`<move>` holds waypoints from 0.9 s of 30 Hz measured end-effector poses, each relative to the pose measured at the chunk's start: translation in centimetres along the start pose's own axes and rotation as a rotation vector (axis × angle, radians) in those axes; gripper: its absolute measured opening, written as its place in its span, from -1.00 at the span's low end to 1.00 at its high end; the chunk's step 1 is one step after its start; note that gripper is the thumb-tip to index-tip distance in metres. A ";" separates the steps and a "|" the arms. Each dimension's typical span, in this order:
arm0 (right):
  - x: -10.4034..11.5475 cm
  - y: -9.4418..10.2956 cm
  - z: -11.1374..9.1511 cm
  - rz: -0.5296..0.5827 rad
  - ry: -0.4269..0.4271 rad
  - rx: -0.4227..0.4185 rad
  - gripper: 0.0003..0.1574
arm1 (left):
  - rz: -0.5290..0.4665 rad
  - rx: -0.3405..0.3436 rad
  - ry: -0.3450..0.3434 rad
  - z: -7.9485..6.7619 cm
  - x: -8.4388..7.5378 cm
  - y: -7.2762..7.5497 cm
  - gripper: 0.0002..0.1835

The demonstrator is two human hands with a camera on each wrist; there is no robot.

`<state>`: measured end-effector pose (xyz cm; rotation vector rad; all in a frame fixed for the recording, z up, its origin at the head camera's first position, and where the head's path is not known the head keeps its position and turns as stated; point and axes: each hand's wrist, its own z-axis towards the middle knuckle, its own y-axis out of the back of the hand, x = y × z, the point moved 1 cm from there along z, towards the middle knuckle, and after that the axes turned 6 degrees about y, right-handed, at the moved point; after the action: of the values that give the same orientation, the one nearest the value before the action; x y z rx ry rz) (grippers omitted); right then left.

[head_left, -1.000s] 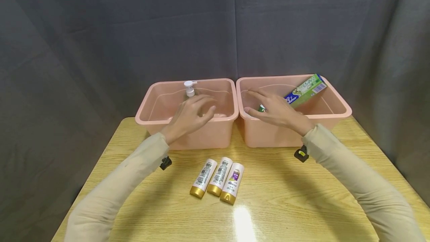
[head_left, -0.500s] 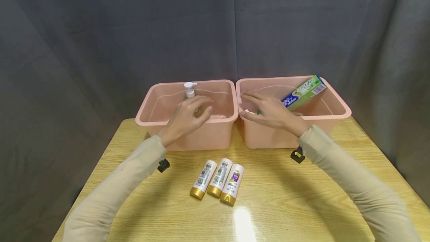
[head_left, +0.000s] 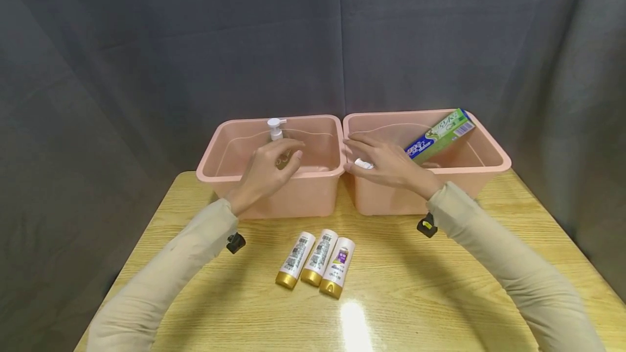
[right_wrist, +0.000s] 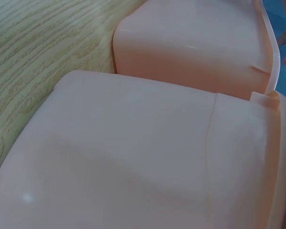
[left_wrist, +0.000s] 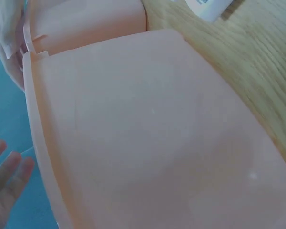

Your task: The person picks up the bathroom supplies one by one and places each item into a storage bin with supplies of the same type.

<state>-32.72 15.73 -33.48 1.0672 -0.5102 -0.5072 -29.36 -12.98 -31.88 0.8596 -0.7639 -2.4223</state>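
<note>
My left hand (head_left: 264, 170) hovers over the front rim of the left pink bin (head_left: 274, 197), fingers loosely bent and nothing in its grasp. Beyond it, a pump bottle with a white pump head (head_left: 276, 124) stands in that bin, its body partly hidden. Over the right pink bin (head_left: 391, 200), my right hand (head_left: 393, 166) reaches with fingers extended toward the left. A small white item (head_left: 363, 163) shows between its thumb and fingers, apparently down in the bin; its kind is unclear. A green and blue box (head_left: 440, 134) leans diagonally in the right bin.
Three white tubes with gold caps (head_left: 320, 257) lie side by side on the wooden table (head_left: 415, 297), in front of the bins. The bins stand next to each other. A dark grey curtain (head_left: 313, 37) hangs behind and at both sides.
Both hands have drifted slightly left, still above the bins. More of the box and a white item now show around my right hand, while the green patch beneath it is hidden. The tubes stay put.
</note>
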 end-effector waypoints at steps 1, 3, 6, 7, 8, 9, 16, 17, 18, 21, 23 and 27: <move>0.0 -0.1 0.0 0.001 0.005 -0.004 -0.16 | -0.011 -0.002 0.014 0.0 0.0 0.1 -0.69; 0.0 -0.3 0.1 -0.004 0.011 -0.010 -0.17 | -0.030 -0.002 0.034 -0.1 -0.1 0.2 -0.69; 0.1 -0.5 0.2 -0.005 0.015 -0.010 -0.17 | -0.063 -0.001 0.051 -0.2 -0.2 0.4 -0.70; 0.1 -0.5 0.2 -0.004 0.015 -0.009 -0.18 | -0.075 -0.003 0.053 -0.3 -0.3 0.4 -0.70; 0.2 -0.5 0.2 -0.005 0.015 -0.008 -0.18 | -0.083 -0.005 0.055 -0.3 -0.3 0.5 -0.70; 0.2 -0.5 0.3 -0.006 0.015 -0.007 -0.19 | -0.091 -0.007 0.054 -0.4 -0.4 0.5 -0.70; 0.2 -0.5 0.3 -0.014 0.011 -0.005 -0.23 | -0.108 -0.006 0.034 -0.8 -0.8 0.6 -0.70; 0.2 -0.6 0.3 -0.013 0.003 -0.001 -0.22 | -0.109 -0.002 0.036 -0.8 -0.9 0.6 -0.70; 0.2 -0.6 0.3 -0.010 -0.006 0.005 -0.22 | -0.112 0.000 0.037 -0.9 -0.9 0.6 -0.71; 0.3 -0.7 0.1 -0.001 -0.029 0.019 -0.20 | -0.124 0.006 0.047 -1.1 -1.1 0.7 -0.72; 0.4 -0.8 0.0 0.001 -0.039 0.024 -0.18 | -0.137 0.011 0.050 -1.3 -1.1 0.7 -0.73; 0.5 -0.8 0.0 -0.008 -0.039 0.025 -0.17 | -0.159 0.017 0.044 -1.6 -1.3 0.7 -0.73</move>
<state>-32.47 15.13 -34.12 1.0853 -0.5480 -0.5303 -27.24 -13.28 -31.93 1.0119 -0.7262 -2.5286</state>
